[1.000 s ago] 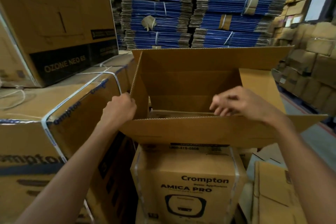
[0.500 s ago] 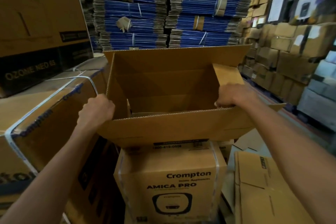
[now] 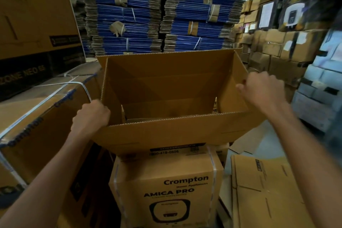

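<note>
Carton (image 3: pixel 166 131), top open, sitting on the printed Crompton box (image 3: pixel 166 181), just beside the strapped box (image 3: pixel 37 116) on its left. Left hand (image 3: pixel 90 114) curled round the rim at the near left corner; right hand (image 3: pixel 262 89) curled over the upper edge of the right side flap.

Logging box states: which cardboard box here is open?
The plain carton gripped by left hand and right hand, atop the Crompton Amica Pro box; others are shut or flattened.
</note>
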